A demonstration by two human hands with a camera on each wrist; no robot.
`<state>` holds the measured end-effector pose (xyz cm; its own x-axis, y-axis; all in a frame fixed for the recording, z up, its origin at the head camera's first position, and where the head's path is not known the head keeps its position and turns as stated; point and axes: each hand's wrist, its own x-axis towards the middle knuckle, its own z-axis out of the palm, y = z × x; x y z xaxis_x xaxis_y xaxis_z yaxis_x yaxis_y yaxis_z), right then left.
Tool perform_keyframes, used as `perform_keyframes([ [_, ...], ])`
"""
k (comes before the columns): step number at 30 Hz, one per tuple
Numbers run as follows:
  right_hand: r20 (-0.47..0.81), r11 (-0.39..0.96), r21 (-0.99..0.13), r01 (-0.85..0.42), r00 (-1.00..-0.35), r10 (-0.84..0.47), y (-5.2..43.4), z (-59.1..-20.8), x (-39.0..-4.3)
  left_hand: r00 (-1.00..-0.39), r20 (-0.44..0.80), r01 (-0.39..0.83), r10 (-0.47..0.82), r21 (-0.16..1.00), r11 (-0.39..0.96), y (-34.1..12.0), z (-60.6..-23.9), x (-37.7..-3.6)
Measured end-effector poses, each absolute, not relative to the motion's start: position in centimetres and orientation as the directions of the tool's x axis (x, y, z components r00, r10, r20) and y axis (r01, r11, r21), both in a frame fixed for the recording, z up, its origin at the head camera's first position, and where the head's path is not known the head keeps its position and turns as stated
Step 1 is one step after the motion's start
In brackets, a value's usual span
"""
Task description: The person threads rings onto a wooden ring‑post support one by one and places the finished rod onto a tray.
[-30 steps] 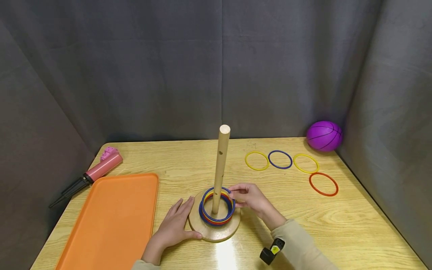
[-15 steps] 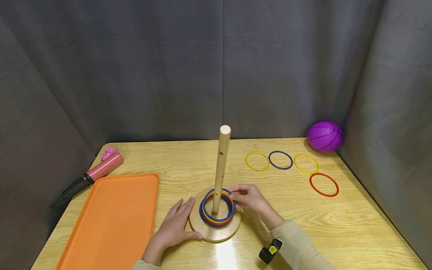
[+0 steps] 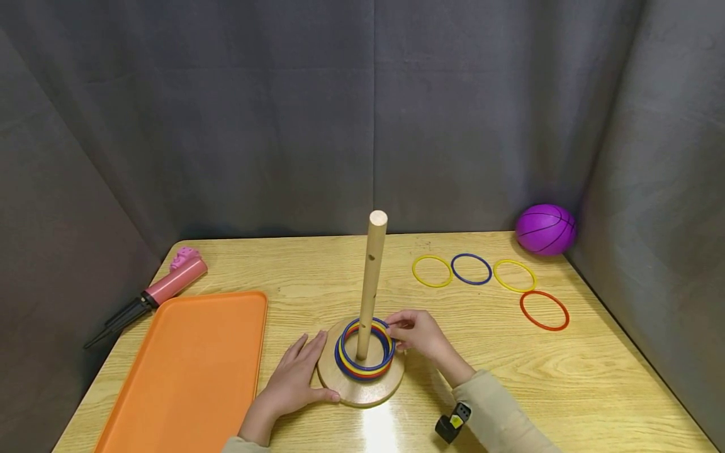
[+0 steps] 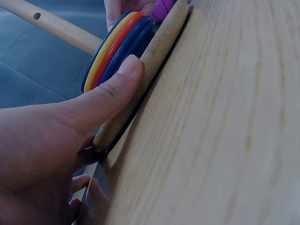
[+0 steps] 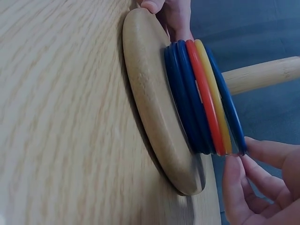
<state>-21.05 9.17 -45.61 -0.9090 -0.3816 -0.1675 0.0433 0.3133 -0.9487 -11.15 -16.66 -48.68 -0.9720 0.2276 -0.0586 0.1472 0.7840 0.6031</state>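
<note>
Rings (image 3: 364,352) in blue, red and yellow lie stacked round the wooden peg (image 3: 370,283), resting on the round base (image 3: 362,389) that stands near the front of the worktop (image 3: 595,371). The right hand (image 3: 418,333) has its fingertips (image 5: 262,152) closed on the edge of the topmost blue ring at the right side of the stack, pinching it lightly; the ring looks barely raised, if at all. The left hand (image 3: 297,376) lies against the base's left rim with fingers fairly straight and the thumb (image 4: 105,96) pressed on the wooden edge, steadying it without gripping anything. Four loose rings (image 3: 489,280) lie well apart on the right, near a purple ball (image 3: 545,228), and an orange tray (image 3: 187,371) sits to the left beside a pink pump (image 3: 164,286). The likeliest trouble is that a pinch this shallow slips off the thin ring, or catches the yellow ring beneath and drags both upward. A ring lifted tilted could bind on the tall peg and tug the stand; if the left hand's pressure eases, the base may then tip or slide.
</note>
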Motion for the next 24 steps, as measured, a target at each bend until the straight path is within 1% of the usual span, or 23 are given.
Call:
perform_keyframes([
  [9, -0.162, 0.353, -0.936, 0.009, -0.899, -0.406, 9.3, -45.7, -21.0, -0.972, -0.068, 0.139, 0.223, 0.596, 0.791, -16.7, -48.6, -11.3],
  [18, -0.180, 0.334, -0.940, 0.064, -0.928, -0.327, 10.0, -45.6, -22.0, -0.973, -0.074, 0.130, 0.218, 0.603, 0.787, -16.6, -48.6, -11.2],
  [24, -0.161, 0.331, -0.941, 0.063, -0.947, -0.278, 10.8, -45.5, -23.2, -0.974, -0.073, 0.129, 0.215, 0.601, 0.788, -16.7, -48.6, -11.2],
])
